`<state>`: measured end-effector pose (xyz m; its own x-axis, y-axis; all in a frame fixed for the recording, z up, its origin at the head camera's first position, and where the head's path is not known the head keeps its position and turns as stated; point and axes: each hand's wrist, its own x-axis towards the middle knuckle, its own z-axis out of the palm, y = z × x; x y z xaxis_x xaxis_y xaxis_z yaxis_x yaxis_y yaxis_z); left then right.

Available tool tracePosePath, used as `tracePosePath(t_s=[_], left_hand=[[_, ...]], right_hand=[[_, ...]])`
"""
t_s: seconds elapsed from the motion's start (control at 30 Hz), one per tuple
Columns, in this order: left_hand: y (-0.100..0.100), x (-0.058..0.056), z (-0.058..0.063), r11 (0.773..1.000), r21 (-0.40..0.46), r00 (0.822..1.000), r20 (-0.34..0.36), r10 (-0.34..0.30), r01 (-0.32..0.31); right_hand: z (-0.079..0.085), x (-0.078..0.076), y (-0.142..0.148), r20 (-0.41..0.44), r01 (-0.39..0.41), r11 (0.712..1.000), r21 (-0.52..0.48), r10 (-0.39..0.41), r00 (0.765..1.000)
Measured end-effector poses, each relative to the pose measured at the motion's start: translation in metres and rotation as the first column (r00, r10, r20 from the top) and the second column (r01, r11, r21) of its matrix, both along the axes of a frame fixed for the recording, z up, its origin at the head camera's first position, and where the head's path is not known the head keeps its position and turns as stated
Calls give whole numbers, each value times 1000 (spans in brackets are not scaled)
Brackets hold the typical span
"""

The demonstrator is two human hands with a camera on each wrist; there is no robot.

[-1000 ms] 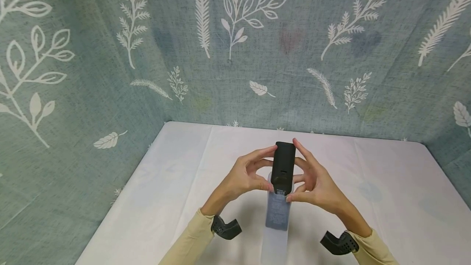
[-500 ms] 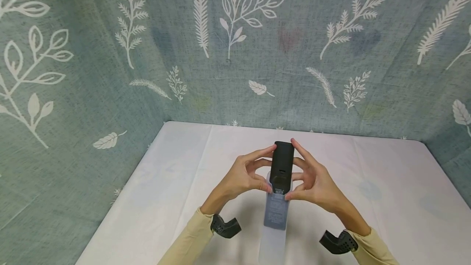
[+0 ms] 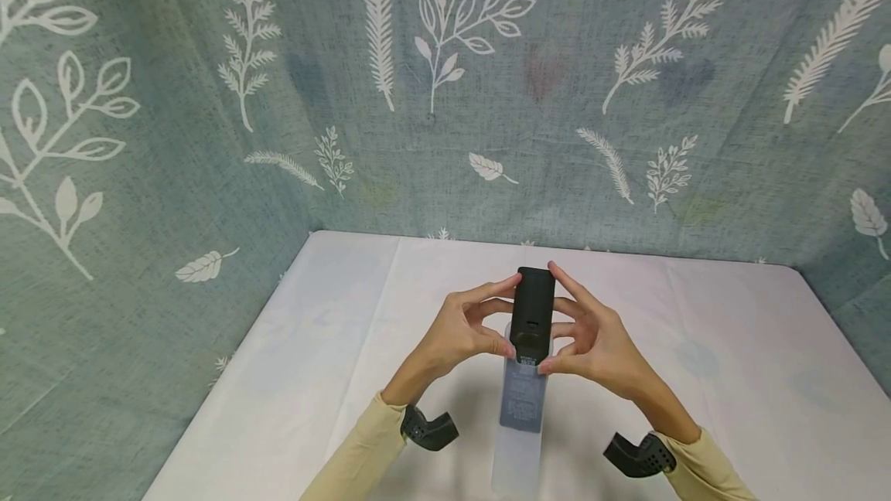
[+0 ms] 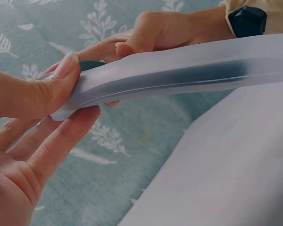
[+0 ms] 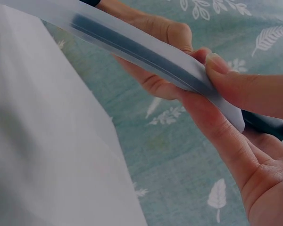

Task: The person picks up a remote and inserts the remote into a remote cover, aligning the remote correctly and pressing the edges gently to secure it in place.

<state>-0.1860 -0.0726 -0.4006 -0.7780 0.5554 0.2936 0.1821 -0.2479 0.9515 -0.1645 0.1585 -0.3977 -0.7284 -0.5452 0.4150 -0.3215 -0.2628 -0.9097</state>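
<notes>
A slim black remote control (image 3: 534,304), back side up, stands partly inside a long translucent sleeve (image 3: 516,462). Its far half sticks out bare, while the near half shows bluish through the sleeve. My left hand (image 3: 462,331) pinches the sleeve's mouth between thumb and fingers, and its index fingertip touches the remote's far left corner. On the other side, my right hand (image 3: 596,346) grips the same end, with its index fingertip at the far right corner. In the right wrist view, the dark end of the remote (image 5: 264,124) emerges beyond the right thumb.
A white-covered table (image 3: 362,308) lies beneath the hands. Green-grey cloth (image 3: 418,176) with white leaf prints hangs behind it and along its left side. Each wrist wears a black band mount (image 3: 429,431). The sleeve's near end reaches the bottom of the head view.
</notes>
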Motion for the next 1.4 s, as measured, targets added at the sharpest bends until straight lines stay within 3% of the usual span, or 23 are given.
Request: tracePosePath(t_s=[0.77, 1.4], left_hand=[[-1, 1, -1, 998, -29, 999, -6, 50, -50], [-3, 1, -5, 998, -25, 998, -22, 56, -56]], right_hand=[[0, -1, -2, 67, 31, 999, 10, -31, 997], [0, -3, -2, 58, 28, 1000, -7, -28, 998]])
